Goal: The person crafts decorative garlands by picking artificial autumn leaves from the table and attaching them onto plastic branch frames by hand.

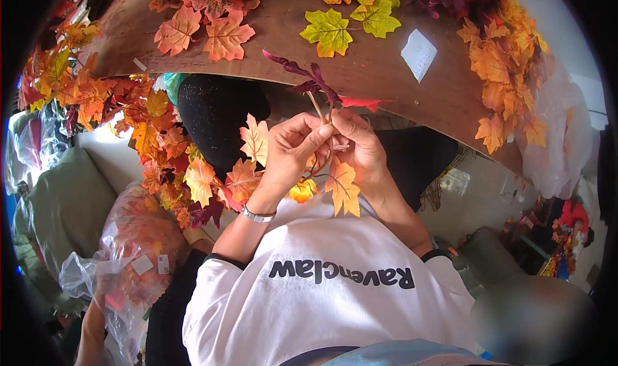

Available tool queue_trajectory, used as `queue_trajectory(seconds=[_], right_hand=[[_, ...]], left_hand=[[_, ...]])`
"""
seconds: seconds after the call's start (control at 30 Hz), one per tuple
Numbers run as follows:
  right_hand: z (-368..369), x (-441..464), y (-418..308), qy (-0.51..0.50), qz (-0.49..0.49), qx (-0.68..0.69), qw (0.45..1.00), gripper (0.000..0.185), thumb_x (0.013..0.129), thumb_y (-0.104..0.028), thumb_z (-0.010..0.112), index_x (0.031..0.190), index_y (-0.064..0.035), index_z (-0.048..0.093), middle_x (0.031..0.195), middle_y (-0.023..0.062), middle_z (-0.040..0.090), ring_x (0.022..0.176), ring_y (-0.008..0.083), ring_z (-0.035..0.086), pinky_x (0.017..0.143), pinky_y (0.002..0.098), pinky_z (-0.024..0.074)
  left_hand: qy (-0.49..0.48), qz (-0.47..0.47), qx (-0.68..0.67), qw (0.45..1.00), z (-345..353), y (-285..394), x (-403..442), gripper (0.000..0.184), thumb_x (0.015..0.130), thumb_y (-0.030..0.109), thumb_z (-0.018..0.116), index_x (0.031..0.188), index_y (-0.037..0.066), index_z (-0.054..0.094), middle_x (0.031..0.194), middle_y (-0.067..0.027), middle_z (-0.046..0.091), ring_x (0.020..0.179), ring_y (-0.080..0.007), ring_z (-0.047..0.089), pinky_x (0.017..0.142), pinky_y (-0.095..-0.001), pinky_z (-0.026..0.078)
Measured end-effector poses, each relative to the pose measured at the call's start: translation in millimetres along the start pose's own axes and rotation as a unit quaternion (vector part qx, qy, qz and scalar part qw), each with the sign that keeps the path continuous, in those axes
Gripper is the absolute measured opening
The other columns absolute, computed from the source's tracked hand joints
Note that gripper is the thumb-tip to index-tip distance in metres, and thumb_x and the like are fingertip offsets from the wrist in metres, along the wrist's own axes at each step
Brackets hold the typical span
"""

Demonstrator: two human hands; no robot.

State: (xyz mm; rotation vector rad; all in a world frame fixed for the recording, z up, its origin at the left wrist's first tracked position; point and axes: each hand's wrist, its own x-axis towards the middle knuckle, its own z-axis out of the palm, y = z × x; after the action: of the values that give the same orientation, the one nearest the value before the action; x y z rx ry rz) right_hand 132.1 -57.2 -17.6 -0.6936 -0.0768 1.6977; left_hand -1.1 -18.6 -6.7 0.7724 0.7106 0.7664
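Head view: I record left hand (pixel 299 140) and right hand (pixel 356 139) pinching thin stems (pixel 316 106) below a maroon leaf (pixel 313 83) by the surface (pixel 277 37), apparently for fine control. Leafy garland (pixel 148 131) drapes at left; yellow-green leaves (pixel 328 34) lie beyond, seemingly for easy reach.

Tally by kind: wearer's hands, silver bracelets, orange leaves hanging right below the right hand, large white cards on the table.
Hands: 2 (left hand, right hand)
Silver bracelet: 1
Orange leaf: 1
White card: 1
Total: 5
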Motion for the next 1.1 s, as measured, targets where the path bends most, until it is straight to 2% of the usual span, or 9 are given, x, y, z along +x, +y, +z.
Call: queue_trajectory(seconds=[0.2,0.3,0.47,0.6,0.63,0.73,0.9,1.0,1.1], right_hand=[[4,-2,-3,-0.044,-0.08,-0.094,0.991,0.008,0.084,-0.005,0.055,0.085,0.0011,0.06,0.077,0.0059,0.059,0.061,0.0105,0.053,0.054,0.0233,0.043],[8,-1,-4,-0.069,-0.14,-0.143,0.977,0.008,0.083,-0.004,0.056,0.086,0.0026,0.06,0.079,0.0081,0.06,0.064,0.0139,0.058,0.054,0.0251,0.0468],[3,2,3,-0.06,-0.203,-0.205,0.956,0.01,0.081,-0.003,0.058,0.089,0.0034,0.059,0.079,0.0081,0.06,0.064,0.015,0.059,0.057,0.0258,0.0483],[3,-2,2,-0.074,-0.154,-0.178,0.969,0.01,0.081,-0.003,0.059,0.09,0.0024,0.06,0.082,0.0072,0.06,0.069,0.0141,0.059,0.061,0.025,0.0467],[0,-1,2,-0.068,-0.152,-0.196,0.966,0.011,0.081,-0.002,0.059,0.091,0.0019,0.06,0.083,0.0068,0.06,0.071,0.0139,0.058,0.062,0.0247,0.0459],[-8,2,6,-0.072,-0.119,-0.142,0.98,0.016,0.081,-0.005,0.059,0.096,0.0002,0.059,0.089,0.0061,0.059,0.077,0.014,0.057,0.066,0.0262,0.0444],[1,9,16,-0.114,-0.03,-0.084,0.989,0.022,0.085,-0.015,0.056,0.102,-0.0021,0.055,0.098,0.0064,0.057,0.084,0.0141,0.054,0.072,0.0313,0.0439],[1,13,5,0.024,-0.088,-0.155,0.984,0.021,0.086,-0.017,0.055,0.1,-0.0018,0.056,0.095,0.0053,0.057,0.08,0.0117,0.054,0.07,0.0267,0.0431],[-6,33,-33,0.067,-0.225,-0.361,0.903,0.019,0.085,-0.016,0.057,0.097,-0.0005,0.057,0.089,0.0038,0.059,0.075,0.0089,0.054,0.068,0.022,0.0428]], left_hand=[[-0.026,-0.049,-0.115,0.992,-4,0,-1,0.007,0.083,0.007,0.059,0.079,0.001,0.058,0.066,-0.0054,0.06,0.052,-0.008,0.054,0.046,-0.0192,0.044],[0.008,-0.059,-0.116,0.992,-6,0,1,0.006,0.082,0.005,0.06,0.079,0.0,0.059,0.065,-0.0064,0.061,0.053,-0.0092,0.055,0.046,-0.02,0.044],[0.0,-0.038,-0.191,0.981,-6,-7,4,0.012,0.082,0.002,0.058,0.094,0.001,0.058,0.073,-0.0067,0.061,0.055,-0.0089,0.056,0.05,-0.0205,0.045],[-0.055,-0.045,-0.237,0.969,-12,-7,6,0.022,0.082,0.001,0.057,0.104,0.002,0.054,0.079,-0.0048,0.06,0.06,-0.0082,0.056,0.054,-0.0198,0.046],[-0.056,-0.031,-0.193,0.979,-15,-7,7,0.018,0.084,0.004,0.056,0.102,0.002,0.055,0.077,-0.0033,0.059,0.061,-0.0088,0.055,0.056,-0.0221,0.046],[0.044,0.019,-0.144,0.988,-15,-5,8,0.015,0.086,0.008,0.055,0.099,0.002,0.057,0.075,-0.0032,0.057,0.062,-0.0098,0.054,0.057,-0.0249,0.047],[-0.014,-0.006,-0.245,0.969,-23,8,11,0.007,0.087,0.011,0.054,0.091,0.005,0.054,0.084,-0.0116,0.062,0.061,-0.0127,0.056,0.055,-0.0243,0.047],[0.017,0.033,-0.207,0.978,-29,10,10,0.007,0.086,0.01,0.054,0.089,0.003,0.054,0.082,-0.0129,0.062,0.062,-0.0123,0.057,0.055,-0.024,0.048],[0.011,0.064,-0.107,0.992,-31,7,9,0.006,0.085,0.005,0.055,0.087,0.0,0.055,0.078,-0.0124,0.063,0.061,-0.011,0.058,0.055,-0.0227,0.048]])
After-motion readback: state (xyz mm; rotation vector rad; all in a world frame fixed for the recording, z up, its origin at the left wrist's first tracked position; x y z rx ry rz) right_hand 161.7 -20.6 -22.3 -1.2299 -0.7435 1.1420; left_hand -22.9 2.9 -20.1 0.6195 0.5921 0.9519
